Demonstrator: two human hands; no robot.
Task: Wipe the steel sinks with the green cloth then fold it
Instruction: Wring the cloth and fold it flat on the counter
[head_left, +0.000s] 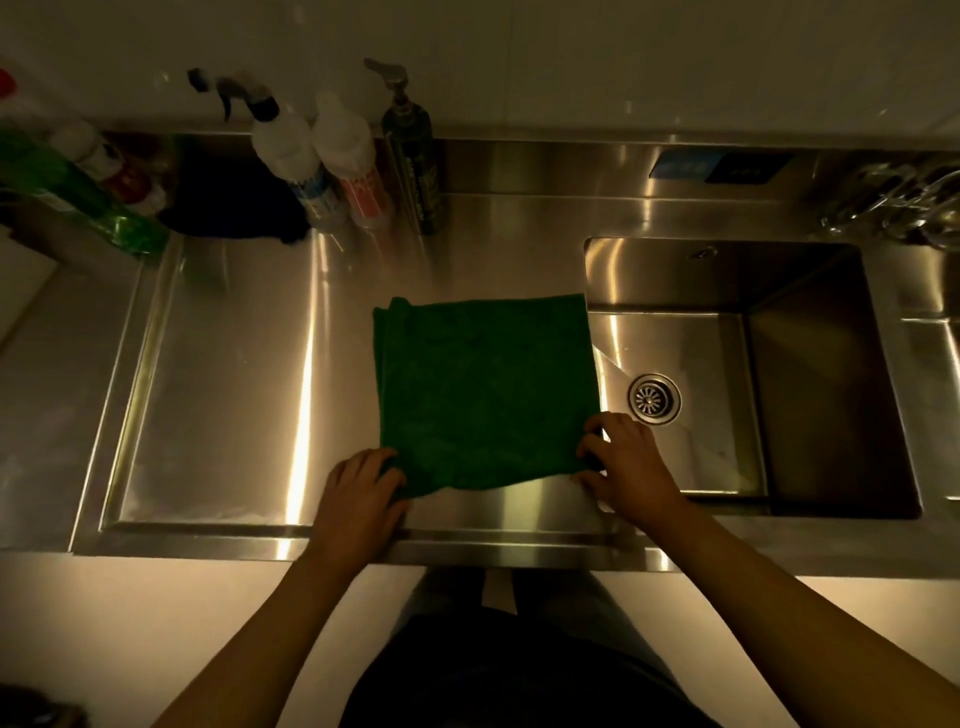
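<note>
The green cloth (483, 389) lies spread flat as a rough square on the steel drainboard (234, 374), its right edge reaching the rim of the steel sink (810, 374). My left hand (358, 488) pinches the cloth's near left corner. My right hand (628, 462) pinches the near right corner, at the sink's left rim. The sink basin holds only its round drain strainer (653, 399). The cloth's far left edge shows a doubled layer.
Along the back stand a spray bottle (280, 145), a white bottle (345, 156) and a dark pump bottle (413, 156). A dark cloth (234, 202) and a green bottle (78, 192) lie at the back left. Glassware (893, 202) sits at the far right.
</note>
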